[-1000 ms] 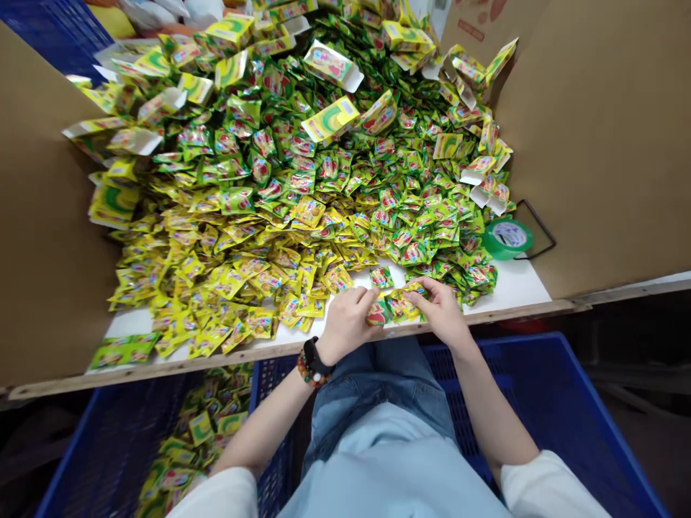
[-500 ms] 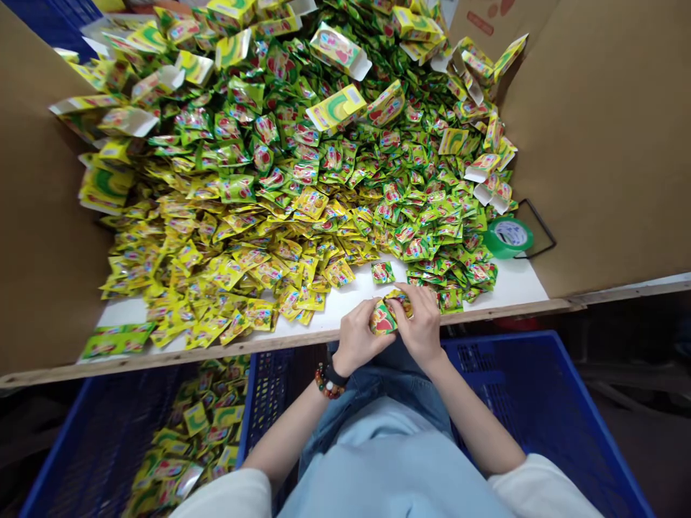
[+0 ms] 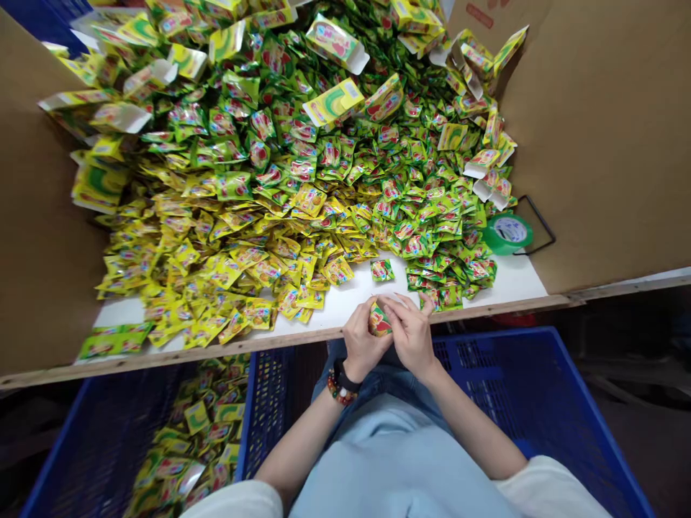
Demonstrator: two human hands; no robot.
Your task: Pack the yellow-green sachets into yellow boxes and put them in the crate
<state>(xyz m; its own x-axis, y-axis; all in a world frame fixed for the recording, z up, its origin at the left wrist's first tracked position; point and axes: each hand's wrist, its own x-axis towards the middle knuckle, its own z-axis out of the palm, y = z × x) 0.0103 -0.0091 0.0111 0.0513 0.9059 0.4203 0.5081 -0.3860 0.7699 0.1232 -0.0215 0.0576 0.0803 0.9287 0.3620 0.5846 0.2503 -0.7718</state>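
Observation:
At the table's front edge my left hand (image 3: 361,341) is closed around a small printed carton (image 3: 379,322) with a red fruit picture on green and yellow. My right hand (image 3: 412,332) meets it from the other side, fingers pinched together at the carton's upper right edge; they hide that end. One green sachet (image 3: 382,270) lies by itself on the white surface just beyond my hands. Yellow sachets (image 3: 259,314) are heaped to the left, and green sachets (image 3: 426,237) to the right and behind.
Open-ended cartons (image 3: 335,102) lie scattered over the heap. A green tape roll (image 3: 507,234) sits by the right cardboard wall (image 3: 604,144). Below the wooden edge (image 3: 302,341), a blue crate (image 3: 242,424) at left holds filled-looking cartons; another blue crate (image 3: 572,403) is at right.
The yellow sachet that showed between my right fingers and the carton is no longer visible. My right hand has shifted slightly left, its fingers now over the carton's end.

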